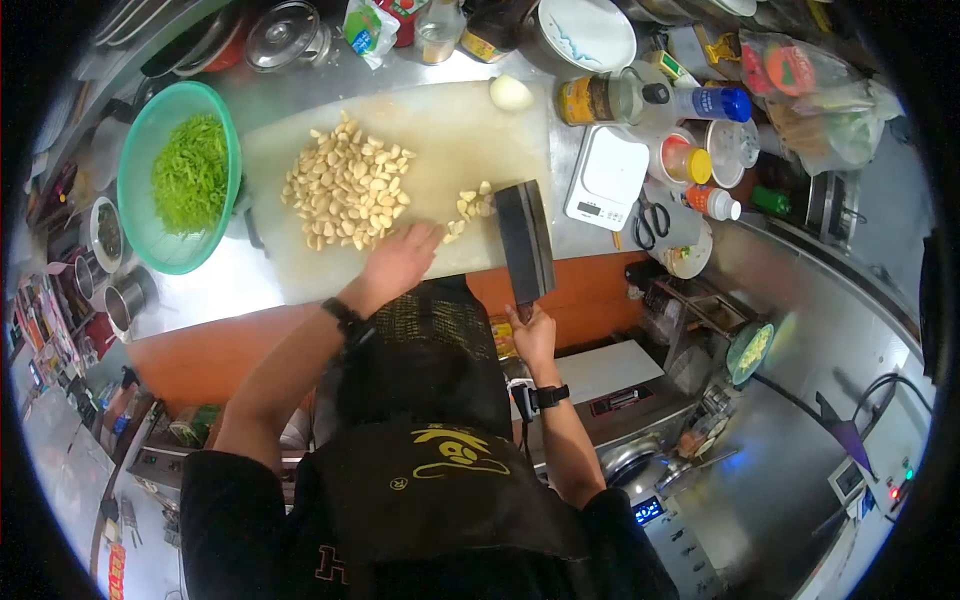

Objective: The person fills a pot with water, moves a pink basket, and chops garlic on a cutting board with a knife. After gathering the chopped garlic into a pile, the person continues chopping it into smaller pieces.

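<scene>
Main pile: cloves [350,185] heaped on the left half of the board [440,130]; most look whole, so the bulk looks untouched by the blade.
Side pile: a few pieces [472,207] near the board's right side, apart from the heap; some look smaller, so maybe cut or crushed. Too small to be sure.
Progress: my read, early. Peeling looks done, little is split off, the large heap is left.
Cleaver [525,240]: just right of the side pile, blade over the board's right edge, handle toward the body. Can't tell if it touches down.
Right hand [534,335]: closed on the cleaver's handle.
Left hand [402,260]: palm down at the heap's near right edge, well apart from the right hand. Can't tell if it pinches a clove.
Bulb [511,93]: pale, at the board's far right, away from both hands.
Scale [607,185]: right of the board.
Bowl [232,150]: left, holding shredded greens [190,175].
</scene>
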The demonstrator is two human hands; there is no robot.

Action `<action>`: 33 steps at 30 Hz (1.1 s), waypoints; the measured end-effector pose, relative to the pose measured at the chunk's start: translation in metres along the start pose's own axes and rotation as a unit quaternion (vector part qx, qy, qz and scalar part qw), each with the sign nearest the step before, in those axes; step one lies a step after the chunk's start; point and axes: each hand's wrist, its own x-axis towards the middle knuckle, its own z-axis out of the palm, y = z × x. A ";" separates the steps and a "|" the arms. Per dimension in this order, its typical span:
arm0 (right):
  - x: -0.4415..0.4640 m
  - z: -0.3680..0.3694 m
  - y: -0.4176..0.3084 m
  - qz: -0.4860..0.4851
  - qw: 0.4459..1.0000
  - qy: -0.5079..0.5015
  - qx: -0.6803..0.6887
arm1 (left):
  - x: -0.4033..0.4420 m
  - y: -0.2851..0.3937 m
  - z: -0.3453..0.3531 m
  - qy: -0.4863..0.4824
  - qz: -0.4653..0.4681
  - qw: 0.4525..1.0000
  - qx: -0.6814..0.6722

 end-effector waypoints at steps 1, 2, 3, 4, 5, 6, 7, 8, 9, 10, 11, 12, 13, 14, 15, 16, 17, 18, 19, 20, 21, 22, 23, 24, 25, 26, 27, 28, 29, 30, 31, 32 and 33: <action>0.000 -0.002 -0.001 0.013 1.000 0.004 0.020 | 0.011 0.008 0.012 -0.035 -0.012 0.999 0.002; -0.002 -0.009 -0.001 0.015 1.000 0.012 0.008 | 0.020 0.011 0.021 -0.040 0.011 0.999 0.002; -0.006 -0.024 -0.021 0.017 1.000 0.020 -0.002 | 0.030 0.011 0.027 -0.045 0.033 0.998 0.003; -0.008 -0.032 -0.031 0.020 0.999 0.026 -0.012 | 0.039 0.014 0.030 -0.051 0.056 0.997 0.005; -0.007 -0.033 -0.027 0.006 0.999 0.042 -0.016 | 0.047 0.023 0.036 -0.047 0.045 0.998 -0.002; -0.006 -0.033 -0.020 -0.008 0.998 0.054 -0.019 | 0.054 0.030 0.042 -0.029 0.038 0.999 -0.016; -0.006 -0.032 -0.018 -0.022 0.997 0.065 -0.018 | 0.059 0.034 0.047 -0.012 0.030 0.999 -0.027; -0.005 -0.029 -0.018 -0.021 0.998 0.058 -0.025 | 0.063 0.035 0.049 0.004 0.024 0.999 -0.035; -0.004 -0.030 -0.018 -0.020 0.998 0.050 -0.033 | 0.061 0.038 0.042 0.009 0.007 0.999 -0.043; -0.003 -0.030 -0.018 -0.019 0.998 0.044 -0.041 | 0.053 0.033 0.035 0.040 0.005 0.999 -0.025; -0.002 -0.025 -0.011 -0.038 0.997 0.040 -0.046 | 0.043 0.023 0.028 0.071 0.004 0.997 -0.008; -0.001 -0.020 -0.008 -0.045 0.998 0.034 -0.042 | 0.030 0.016 0.019 0.101 0.004 0.995 0.008; 0.000 -0.015 -0.005 -0.050 0.998 0.028 -0.038 | 0.014 0.012 0.006 0.100 -0.058 0.993 -0.002; -0.001 -0.011 -0.004 -0.054 0.998 0.025 -0.035 | -0.001 0.003 -0.007 0.071 -0.065 0.995 0.034; 0.000 -0.010 -0.010 -0.057 0.998 0.020 -0.023 | -0.015 -0.006 -0.018 0.043 -0.072 0.994 0.070; 0.000 -0.009 -0.020 -0.059 0.998 0.012 -0.012 | -0.025 -0.011 -0.024 0.014 -0.080 0.991 0.105; -0.001 -0.008 -0.026 -0.063 0.998 0.005 -0.003 | -0.030 -0.015 -0.019 0.024 -0.058 0.993 0.102; 0.000 -0.006 -0.027 -0.062 0.998 0.001 -0.006 | -0.033 -0.022 -0.009 0.036 -0.035 0.994 0.100; 0.003 -0.003 -0.029 -0.062 0.998 -0.002 -0.009 | -0.031 -0.027 -0.004 0.050 -0.012 0.994 0.099; 0.004 -0.002 -0.030 -0.061 0.998 -0.005 -0.014 | -0.028 -0.030 0.002 0.046 -0.011 0.994 0.099; 0.005 0.000 -0.032 -0.068 0.997 -0.002 -0.022 | -0.020 -0.026 0.005 0.043 -0.011 0.994 0.097; 0.005 0.001 -0.034 -0.075 0.997 0.000 -0.030 | -0.013 -0.022 0.007 0.040 -0.012 0.995 0.095; 0.005 -0.001 -0.034 -0.083 0.996 0.002 -0.041 | -0.009 -0.018 0.008 0.064 -0.039 0.994 0.081; 0.006 -0.001 -0.033 -0.078 0.995 -0.004 -0.056 | -0.001 -0.013 -0.004 0.086 -0.065 0.992 0.070; 0.006 -0.001 -0.033 -0.073 0.995 -0.010 -0.070 | 0.004 -0.012 -0.011 0.107 -0.090 0.988 0.059; 0.006 0.000 -0.032 -0.068 0.994 -0.016 -0.083 | 0.003 -0.017 -0.010 0.094 -0.093 0.988 0.083; 0.005 0.002 -0.029 -0.062 0.994 -0.022 -0.086 | 0.000 -0.025 -0.008 0.079 -0.096 0.986 0.108; 0.005 0.005 -0.027 -0.059 0.994 -0.027 -0.088 | -0.001 -0.034 -0.007 0.066 -0.098 0.984 0.133; 0.006 0.008 -0.025 -0.055 0.994 -0.031 -0.089 | 0.000 -0.041 -0.004 0.068 -0.079 0.985 0.140; 0.006 0.010 -0.027 -0.064 0.995 -0.026 -0.078 | 0.004 -0.046 -0.003 0.070 -0.058 0.985 0.146; 0.006 0.010 -0.028 -0.071 0.995 -0.021 -0.069 | 0.005 -0.046 0.000 0.072 -0.038 0.986 0.149; 0.005 0.009 -0.028 -0.079 0.995 -0.015 -0.060 | 0.006 -0.045 0.003 0.077 -0.017 0.987 0.138; 0.005 0.009 -0.028 -0.075 0.995 -0.016 -0.066 | 0.009 -0.043 0.004 0.083 0.004 0.988 0.128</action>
